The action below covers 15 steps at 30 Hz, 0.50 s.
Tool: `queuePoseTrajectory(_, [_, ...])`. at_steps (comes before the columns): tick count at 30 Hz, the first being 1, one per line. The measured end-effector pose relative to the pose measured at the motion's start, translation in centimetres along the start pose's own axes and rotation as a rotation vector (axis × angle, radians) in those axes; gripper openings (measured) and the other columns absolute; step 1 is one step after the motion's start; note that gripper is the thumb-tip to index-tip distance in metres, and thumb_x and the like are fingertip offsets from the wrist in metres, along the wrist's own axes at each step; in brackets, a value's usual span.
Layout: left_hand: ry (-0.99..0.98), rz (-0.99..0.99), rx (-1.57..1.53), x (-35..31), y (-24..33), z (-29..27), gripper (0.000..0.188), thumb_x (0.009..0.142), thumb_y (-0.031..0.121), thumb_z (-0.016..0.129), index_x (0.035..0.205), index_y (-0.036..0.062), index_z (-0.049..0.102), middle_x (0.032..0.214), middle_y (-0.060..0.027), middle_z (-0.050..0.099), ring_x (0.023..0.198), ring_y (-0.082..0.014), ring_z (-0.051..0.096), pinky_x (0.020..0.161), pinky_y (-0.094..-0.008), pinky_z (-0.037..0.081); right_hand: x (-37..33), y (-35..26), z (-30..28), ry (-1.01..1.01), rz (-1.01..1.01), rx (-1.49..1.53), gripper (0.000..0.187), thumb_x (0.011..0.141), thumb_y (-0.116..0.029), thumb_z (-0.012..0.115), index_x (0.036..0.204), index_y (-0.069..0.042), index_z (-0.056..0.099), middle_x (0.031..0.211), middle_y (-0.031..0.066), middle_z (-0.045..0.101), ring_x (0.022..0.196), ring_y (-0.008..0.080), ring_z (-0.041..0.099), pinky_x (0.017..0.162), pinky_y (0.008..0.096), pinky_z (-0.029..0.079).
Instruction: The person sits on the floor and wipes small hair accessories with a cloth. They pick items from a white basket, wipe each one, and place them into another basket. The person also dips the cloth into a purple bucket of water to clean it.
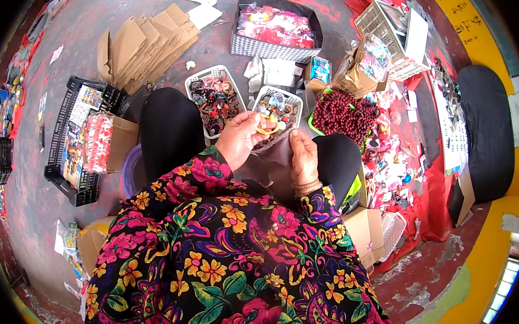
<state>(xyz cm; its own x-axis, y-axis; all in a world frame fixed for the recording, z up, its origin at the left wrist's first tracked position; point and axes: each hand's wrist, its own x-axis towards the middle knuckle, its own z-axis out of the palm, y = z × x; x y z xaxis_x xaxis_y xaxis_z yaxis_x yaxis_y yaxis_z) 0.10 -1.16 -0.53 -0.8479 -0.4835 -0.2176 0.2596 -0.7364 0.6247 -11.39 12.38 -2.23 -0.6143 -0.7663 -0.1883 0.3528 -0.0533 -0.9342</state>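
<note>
My left hand (238,138) holds a yellow ring-shaped trinket (267,127) with small colourful bits, at the mouth of a clear plastic bag (273,148). My right hand (303,156) pinches the bag's right edge and holds it open. Both hands hover over my lap, just in front of a small white basket (291,99) of mixed trinkets. A second white basket (196,81) with dark and red small items stands to its left. My sleeves are dark with bright flowers.
A green tray of dark red beads (343,113) lies to the right. A checked box of pink packets (274,25), flattened cardboard (143,47), a black crate of packaged cards (74,139) and a white crate (392,35) surround me on the grey floor.
</note>
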Motion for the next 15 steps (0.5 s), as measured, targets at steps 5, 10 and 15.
queuePoseTrajectory(5, [0.114, 0.064, 0.416, 0.1, 0.7, 0.1, 0.019, 0.092, 0.015, 0.043, 0.095, 0.0003, 0.054, 0.094, -0.0093, 0.062, 0.091, -0.0168, 0.060, 0.077, -0.0262, 0.046, -0.1, -1.1, 1.8, 0.141, -0.210, -0.120, 0.017, 0.090, -0.014, 0.050, 0.095, -0.001, 0.059, 0.071, -0.0072, 0.049, 0.063, 0.0018, 0.041, 0.055, 0.0155, 0.035])
queuePoseTrajectory(10, [-0.037, 0.245, 0.976, -0.8, 0.0, 0.6, 0.012, 0.088, 0.010, 0.051, 0.089, -0.0010, 0.057, 0.075, 0.0010, 0.053, 0.069, -0.0051, 0.046, 0.063, -0.0203, 0.039, 0.2, -0.2, 1.7, 0.048, -0.499, -0.764, 0.027, 0.082, -0.012, 0.059, 0.106, 0.000, 0.056, 0.085, 0.0106, 0.063, 0.075, 0.0230, 0.061, 0.068, 0.0285, 0.047])
queuePoseTrajectory(15, [-0.111, 0.234, 0.810, -0.8, -0.5, 0.2, 0.013, 0.089, 0.010, 0.049, 0.090, -0.0009, 0.056, 0.079, -0.0001, 0.053, 0.075, -0.0054, 0.048, 0.067, -0.0207, 0.040, -0.3, -0.8, 1.6, 0.049, -0.383, -0.687, 0.019, 0.080, -0.012, 0.063, 0.094, 0.000, 0.059, 0.078, 0.0062, 0.062, 0.068, 0.0145, 0.057, 0.064, 0.0247, 0.046])
